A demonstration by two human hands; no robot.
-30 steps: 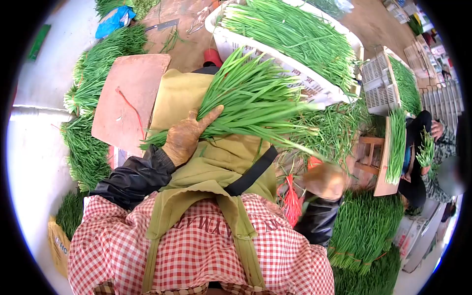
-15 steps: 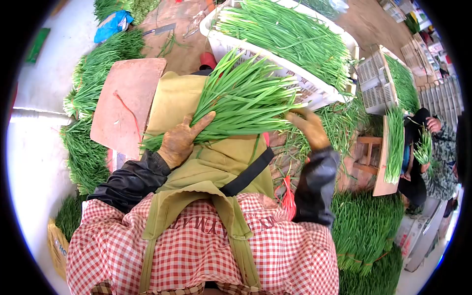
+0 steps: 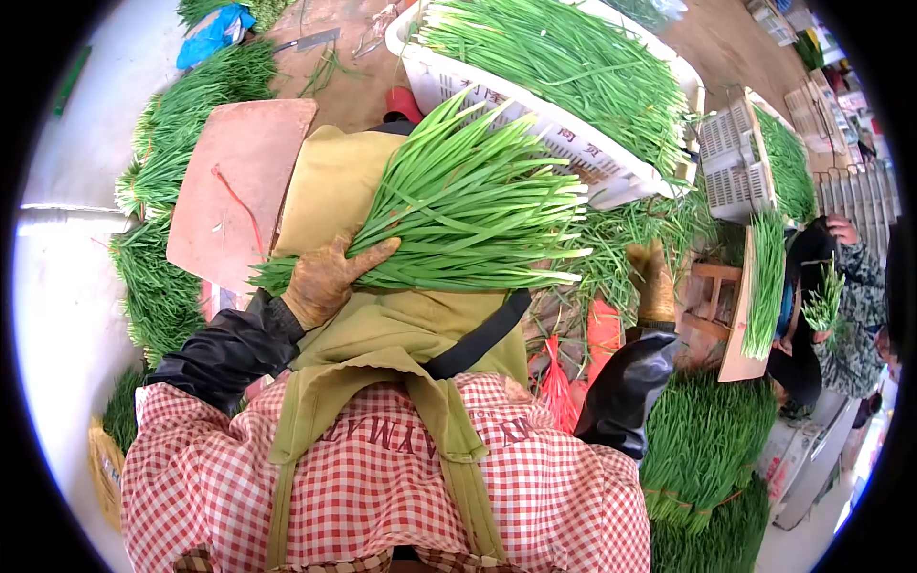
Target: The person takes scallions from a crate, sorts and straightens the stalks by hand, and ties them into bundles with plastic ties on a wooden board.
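A loose bunch of long green stalks (image 3: 468, 205) lies across my lap on the olive apron (image 3: 411, 329), its pale ends fanned to the right. My left hand (image 3: 330, 277), in a worn brownish glove, is closed around the leafy left part of the bunch, thumb over the top. To the right, apart from the bunch, my right hand (image 3: 652, 277) is raised over loose stalks (image 3: 611, 248) on the floor. Its fingers are pressed close together; whether they pinch anything is too small to tell. Red plastic strips (image 3: 557, 387) hang near my right sleeve.
A white crate (image 3: 544, 115) heaped with stalks stands ahead. A pinkish board (image 3: 239, 186) bears a red tie, left of my lap. Tied bundles (image 3: 707, 439) lie at the lower right, others (image 3: 162, 286) at the left. A co-worker (image 3: 841, 315) sits at the far right with stalks.
My right hand rose from low on the right to the bunch's pale ends, then moved away right. My left hand, still on the bunch, has shifted slightly left and down.
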